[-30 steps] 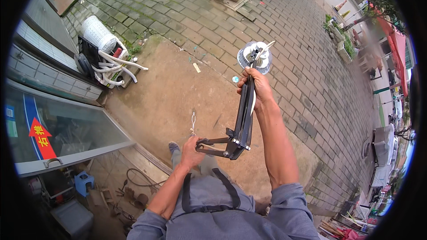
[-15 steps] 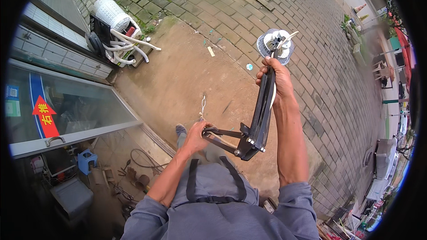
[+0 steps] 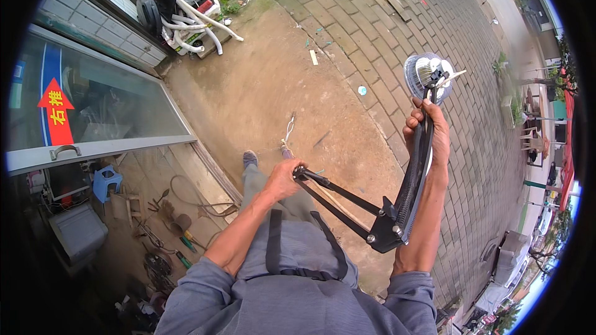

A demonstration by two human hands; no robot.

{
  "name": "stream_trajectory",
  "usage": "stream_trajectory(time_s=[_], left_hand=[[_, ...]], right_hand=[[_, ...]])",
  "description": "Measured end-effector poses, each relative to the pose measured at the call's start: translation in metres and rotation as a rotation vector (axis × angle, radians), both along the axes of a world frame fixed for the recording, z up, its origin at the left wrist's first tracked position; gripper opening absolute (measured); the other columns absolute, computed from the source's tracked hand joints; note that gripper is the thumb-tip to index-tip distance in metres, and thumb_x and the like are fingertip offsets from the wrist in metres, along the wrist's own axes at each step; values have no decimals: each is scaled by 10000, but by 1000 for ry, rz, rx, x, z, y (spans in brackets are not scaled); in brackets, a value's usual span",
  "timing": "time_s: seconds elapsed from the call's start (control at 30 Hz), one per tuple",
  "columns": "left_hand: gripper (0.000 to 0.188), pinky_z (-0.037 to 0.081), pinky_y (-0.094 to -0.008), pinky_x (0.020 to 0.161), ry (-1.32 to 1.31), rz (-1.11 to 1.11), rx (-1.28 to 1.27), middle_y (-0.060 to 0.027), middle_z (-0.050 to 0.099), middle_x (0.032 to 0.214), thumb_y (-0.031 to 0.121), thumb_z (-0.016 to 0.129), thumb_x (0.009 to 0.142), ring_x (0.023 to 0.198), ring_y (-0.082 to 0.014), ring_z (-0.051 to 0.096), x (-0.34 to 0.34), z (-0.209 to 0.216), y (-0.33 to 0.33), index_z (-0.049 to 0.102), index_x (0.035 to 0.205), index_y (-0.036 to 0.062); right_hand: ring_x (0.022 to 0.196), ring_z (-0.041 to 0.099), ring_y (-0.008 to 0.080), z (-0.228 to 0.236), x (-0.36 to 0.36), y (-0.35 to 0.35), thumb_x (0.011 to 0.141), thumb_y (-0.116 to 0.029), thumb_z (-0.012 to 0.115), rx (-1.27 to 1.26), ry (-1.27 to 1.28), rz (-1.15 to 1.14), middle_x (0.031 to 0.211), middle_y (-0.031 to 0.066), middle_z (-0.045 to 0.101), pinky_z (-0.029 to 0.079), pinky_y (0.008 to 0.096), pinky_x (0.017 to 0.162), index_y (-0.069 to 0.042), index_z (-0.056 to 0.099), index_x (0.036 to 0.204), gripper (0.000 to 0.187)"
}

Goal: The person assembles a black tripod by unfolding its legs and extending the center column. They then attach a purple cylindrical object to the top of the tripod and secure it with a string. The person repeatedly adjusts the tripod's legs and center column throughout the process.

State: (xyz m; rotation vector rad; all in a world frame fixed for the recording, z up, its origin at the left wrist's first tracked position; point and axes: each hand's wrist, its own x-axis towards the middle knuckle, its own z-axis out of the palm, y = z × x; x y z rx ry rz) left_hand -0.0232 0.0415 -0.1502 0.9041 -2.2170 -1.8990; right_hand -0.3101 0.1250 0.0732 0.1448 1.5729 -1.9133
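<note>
Both hands hold a black folding-arm lamp (image 3: pixel 383 234) in front of me, its two spring-fitted sections bent at a bolted joint. My left hand (image 3: pixel 284 180) is closed around the lower end of the arm, near my waist. Farther out to the right, my right hand (image 3: pixel 433 127) wraps around the upper section just below the lamp head (image 3: pixel 428 74). That head is round, clear and ribbed, with a white back. A pale cable runs along the arm, and a thin white cord (image 3: pixel 290 129) hangs beyond my left hand, above the ground.
A glass door (image 3: pixel 102 99) with a red arrow stands at left. Behind it are a blue stool (image 3: pixel 107 183), a grey box (image 3: pixel 77 232) and scattered tools. White pipes (image 3: pixel 208 25) lie piled at the far left. Brick paving (image 3: pixel 484 149) spreads to the right.
The lamp arm has unfolded wider at its joint. My right hand and the lamp head have moved right and slightly nearer; my left hand has shifted slightly right. The whole view has turned a little.
</note>
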Motion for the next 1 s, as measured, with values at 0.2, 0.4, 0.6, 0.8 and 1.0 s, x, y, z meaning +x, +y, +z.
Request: stream_trajectory(time_s=[0.2,0.4,0.6,0.8,1.0], left_hand=[[427,539,-379,887,63,9,-79,-104,729,1036,168,852,747,971,-268,695,8,-2,-3,698,1128,51],[436,542,-365,902,39,-35,-30,-115,731,1053,152,844,731,1000,-265,703,14,-7,-14,699,1124,30],[430,537,-348,916,27,-69,28,-111,728,1054,89,799,731,1015,-234,698,15,-3,-22,694,1141,15],[388,532,-336,908,48,-122,291,-78,720,1097,77,721,817,1024,-186,673,20,-4,-33,691,1199,15],[245,530,-302,850,29,-125,636,-49,719,1061,101,662,947,964,-119,647,8,-15,-49,706,1158,-16]], right_hand=[[624,586,102,-6,-12,2,1001,-231,660,-4,-26,-33,752,4,562,533,247,546,64,538,1222,388],[632,575,93,5,7,3,1013,-261,650,-27,34,-21,766,5,551,520,257,567,70,533,1262,431],[653,548,89,14,18,-2,1026,-266,631,-42,77,0,780,-4,526,503,249,603,70,521,1284,438],[659,537,79,4,2,-1,1022,-260,639,-16,22,-3,780,-8,521,497,244,606,82,496,1307,467],[656,540,78,-3,-8,1,1022,-269,643,-37,-12,9,777,-10,518,498,243,604,90,490,1319,490]])
